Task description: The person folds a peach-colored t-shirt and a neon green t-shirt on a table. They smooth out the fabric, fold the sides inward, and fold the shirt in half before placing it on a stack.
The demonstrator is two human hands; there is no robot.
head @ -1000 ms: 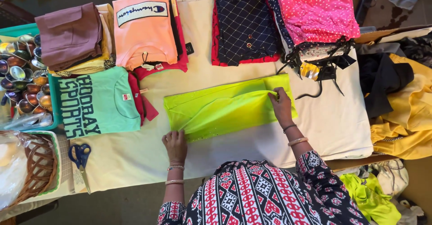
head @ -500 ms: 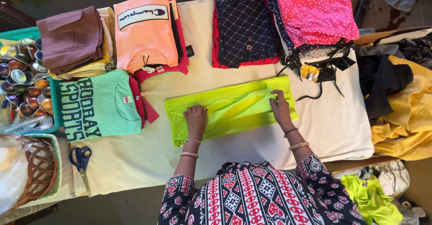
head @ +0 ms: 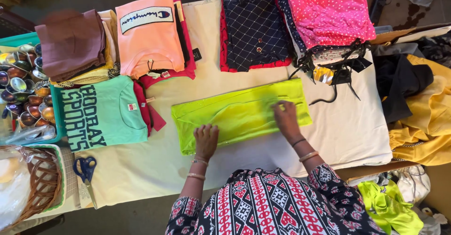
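The folded neon-yellow garment [head: 239,115] is being pressed mid-table [head: 347,131], flanked by a mint T-shirt [head: 101,115] and hangers [head: 329,73]; left hand [head: 206,140] and right hand [head: 285,118] are being laid flat, open.

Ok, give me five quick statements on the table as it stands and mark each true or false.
1. Both hands, left hand and right hand, lie flat on the neon yellow-green garment. True.
2. The blue-handled scissors lie on the garment. False: they lie on the cream table cover, near its left front corner.
3. The mint green T-shirt lies left of the garment. True.
4. The pink dotted cloth is under the left hand. False: it tops a pile at the far right.
5. The right hand holds a hanger. False: it presses the garment.
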